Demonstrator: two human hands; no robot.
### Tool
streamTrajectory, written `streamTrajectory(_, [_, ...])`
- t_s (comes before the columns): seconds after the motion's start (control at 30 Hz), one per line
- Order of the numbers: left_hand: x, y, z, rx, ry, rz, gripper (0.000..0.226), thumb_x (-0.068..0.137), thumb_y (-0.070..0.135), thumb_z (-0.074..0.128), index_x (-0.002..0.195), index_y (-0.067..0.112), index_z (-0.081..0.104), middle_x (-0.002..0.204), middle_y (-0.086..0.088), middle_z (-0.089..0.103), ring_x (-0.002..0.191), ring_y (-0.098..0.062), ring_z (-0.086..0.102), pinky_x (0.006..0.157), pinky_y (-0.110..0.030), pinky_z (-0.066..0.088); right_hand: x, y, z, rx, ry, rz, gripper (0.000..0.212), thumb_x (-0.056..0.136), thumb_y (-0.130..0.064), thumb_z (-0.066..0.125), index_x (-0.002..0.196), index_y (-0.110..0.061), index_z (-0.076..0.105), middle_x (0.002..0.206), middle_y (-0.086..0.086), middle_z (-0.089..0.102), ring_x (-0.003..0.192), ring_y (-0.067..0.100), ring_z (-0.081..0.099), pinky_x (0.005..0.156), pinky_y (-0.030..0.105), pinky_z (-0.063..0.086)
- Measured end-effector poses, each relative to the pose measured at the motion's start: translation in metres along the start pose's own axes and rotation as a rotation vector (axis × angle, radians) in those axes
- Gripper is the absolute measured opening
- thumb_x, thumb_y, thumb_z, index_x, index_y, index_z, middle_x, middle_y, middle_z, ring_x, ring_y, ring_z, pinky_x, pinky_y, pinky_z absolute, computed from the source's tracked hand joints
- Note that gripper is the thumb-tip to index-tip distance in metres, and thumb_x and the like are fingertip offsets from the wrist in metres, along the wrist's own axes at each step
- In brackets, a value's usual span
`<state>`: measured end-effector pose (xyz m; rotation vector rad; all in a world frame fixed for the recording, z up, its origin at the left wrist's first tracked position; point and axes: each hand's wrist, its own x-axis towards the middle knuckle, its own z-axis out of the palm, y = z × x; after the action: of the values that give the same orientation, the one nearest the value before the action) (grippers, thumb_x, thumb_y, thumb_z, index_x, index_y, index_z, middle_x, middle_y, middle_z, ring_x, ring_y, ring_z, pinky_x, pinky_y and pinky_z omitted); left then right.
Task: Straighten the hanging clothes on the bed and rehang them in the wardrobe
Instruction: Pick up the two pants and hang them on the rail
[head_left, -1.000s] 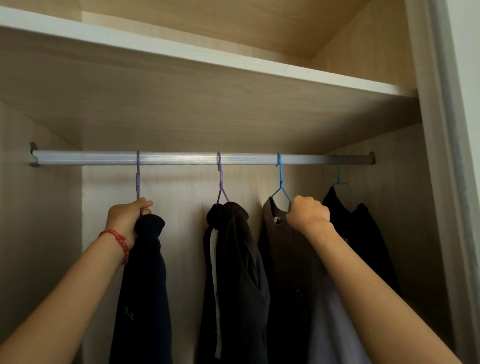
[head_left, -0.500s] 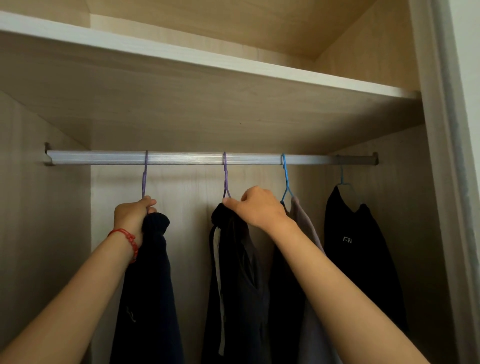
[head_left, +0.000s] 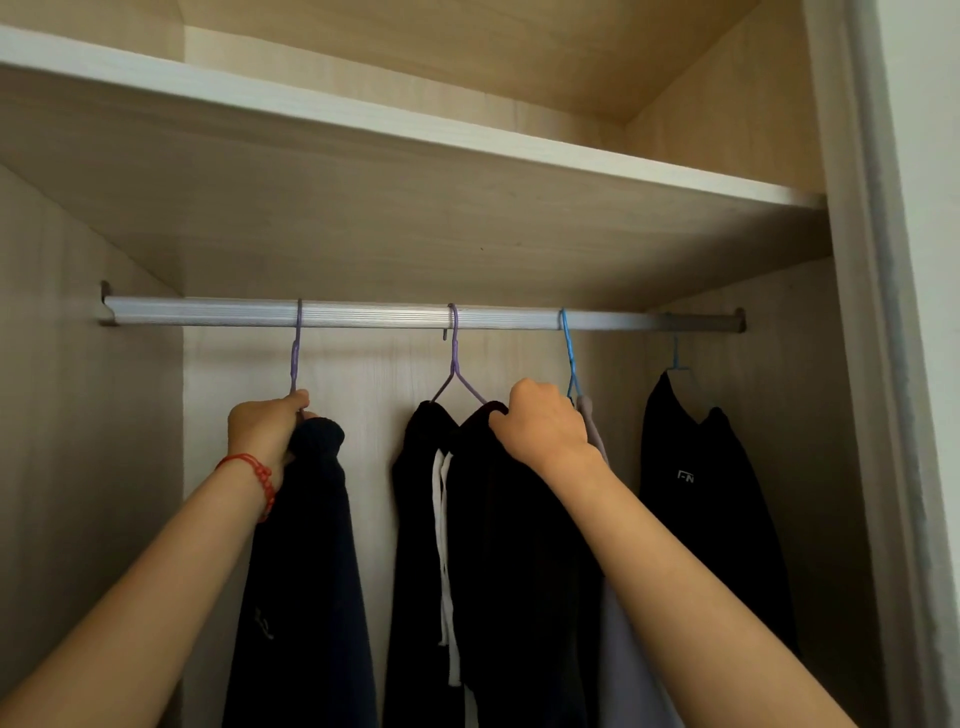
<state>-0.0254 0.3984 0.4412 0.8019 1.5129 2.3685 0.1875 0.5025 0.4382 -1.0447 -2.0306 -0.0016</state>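
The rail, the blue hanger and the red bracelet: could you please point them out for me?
rail (head_left: 208, 310), head view, bare stretch left of the hangers.
blue hanger (head_left: 569, 353), head view, its neck below the rail.
red bracelet (head_left: 260, 470), head view, cord on the left wrist.

Garment hems (head_left: 301, 717) (all four) run off the bottom edge.

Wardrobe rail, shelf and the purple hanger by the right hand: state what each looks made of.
Rail: likely aluminium, silvery matte with fine lengthwise ribs.
Shelf: probably laminated board, pale printed wood grain with a white edge.
Purple hanger: thin, perhaps plastic-coated wire; uniform colour, sharply bent shoulders.
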Motion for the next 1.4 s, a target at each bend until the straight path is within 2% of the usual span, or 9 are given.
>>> streamTrajectory(0.17, [-0.006, 0.001, 0.001, 0.050, 0.004, 0.016, 0.023, 0.086, 0.012, 0.060, 0.065, 0.009, 0.053, 0.071, -0.003, 0.052, 0.072, -0.019, 0.054, 0.057, -0.025, 0.046, -0.005, 0.010, 0.000, -0.005, 0.013, 0.001, 0.036, 0.089, -0.029, 0.050, 0.060, -0.012, 0.036, 0.065, 0.005, 0.045, 0.068, 0.028, 0.051, 0.058, 0.030, 0.039])
streamTrajectory(0.33, [-0.017, 0.001, 0.003, 0.068, -0.021, 0.081, 0.015, 0.086, 0.009, 0.059, 0.071, 0.009, 0.056, 0.072, -0.001, 0.051, 0.094, -0.024, 0.051, 0.066, -0.031, 0.049, -0.016, 0.025, -0.004, 0.049, 0.013, -0.063, 0.035, 0.089, -0.033, 0.052, 0.066, -0.007, 0.049, 0.057, 0.002, 0.046, 0.061, 0.025, 0.052, 0.045, 0.025, 0.029])
streamTrajectory(0.43, [-0.021, -0.002, 0.003, 0.065, -0.035, 0.108, 0.003, 0.086, 0.010, 0.058, 0.089, 0.011, 0.058, 0.076, -0.001, 0.054, 0.093, -0.023, 0.052, 0.071, -0.032, 0.048, -0.023, 0.029, -0.009, 0.042, 0.033, -0.114, 0.030, 0.090, -0.033, 0.052, 0.078, -0.007, 0.060, 0.067, 0.004, 0.057, 0.067, 0.024, 0.058, 0.051, 0.026, 0.036])
streamTrajectory(0.7, [-0.025, -0.005, 0.005, 0.091, -0.054, 0.099, 0.011, 0.083, 0.013, 0.063, 0.073, 0.011, 0.059, 0.071, -0.001, 0.055, 0.066, -0.014, 0.053, 0.057, -0.022, 0.043, -0.037, 0.040, -0.022, 0.056, 0.038, -0.170, 0.023, 0.090, -0.027, 0.053, 0.099, -0.013, 0.068, 0.090, 0.005, 0.069, 0.086, 0.024, 0.062, 0.067, 0.029, 0.043])
streamTrajectory(0.83, [-0.028, -0.008, 0.008, 0.129, -0.020, 0.098, 0.026, 0.082, 0.024, 0.063, 0.060, 0.016, 0.052, 0.068, 0.000, 0.051, 0.066, -0.019, 0.051, 0.073, -0.028, 0.041, -0.045, 0.044, -0.028, 0.085, 0.009, -0.156, 0.026, 0.089, -0.033, 0.054, 0.098, -0.015, 0.070, 0.086, 0.005, 0.071, 0.087, 0.024, 0.064, 0.072, 0.031, 0.047])
streamTrajectory(0.9, [-0.030, -0.011, 0.009, 0.188, -0.029, 0.124, 0.027, 0.081, 0.034, 0.063, 0.066, 0.013, 0.056, 0.073, -0.003, 0.055, 0.081, -0.026, 0.054, 0.081, -0.031, 0.042, -0.047, 0.054, -0.039, 0.146, 0.153, -0.100, 0.025, 0.087, -0.033, 0.055, 0.098, -0.016, 0.071, 0.092, 0.008, 0.072, 0.092, 0.028, 0.064, 0.081, 0.036, 0.051])
streamTrajectory(0.97, [-0.033, -0.016, 0.009, 0.252, -0.049, 0.153, 0.041, 0.079, 0.041, 0.064, 0.101, 0.006, 0.063, 0.105, -0.011, 0.063, 0.105, -0.030, 0.056, 0.096, -0.037, 0.043, -0.046, 0.073, -0.054, 0.178, 0.398, -0.035, 0.026, 0.087, -0.027, 0.056, 0.106, -0.014, 0.068, 0.104, 0.013, 0.070, 0.100, 0.031, 0.062, 0.088, 0.039, 0.049])
streamTrajectory(1.07, [-0.041, -0.018, 0.010, 0.292, -0.044, 0.196, 0.067, 0.080, 0.037, 0.066, 0.134, 0.005, 0.043, 0.137, -0.014, 0.049, 0.123, -0.030, 0.048, 0.104, -0.038, 0.038, -0.051, 0.122, -0.079, 0.091, 0.710, 0.142, 0.032, 0.088, -0.022, 0.055, 0.117, -0.012, 0.061, 0.118, 0.017, 0.061, 0.112, 0.035, 0.052, 0.095, 0.045, 0.040])
streamTrajectory(1.4, [-0.052, -0.031, 0.000, 0.408, -0.046, 0.339, 0.056, 0.083, 0.033, 0.063, 0.131, 0.010, 0.048, 0.137, -0.015, 0.050, 0.124, -0.031, 0.048, 0.103, -0.039, 0.038, -0.089, 0.190, -0.070, -0.116, 0.956, 0.282, 0.058, 0.081, -0.005, 0.055, 0.135, -0.008, 0.033, 0.146, 0.024, 0.028, 0.133, 0.042, 0.026, 0.107, 0.055, 0.023])
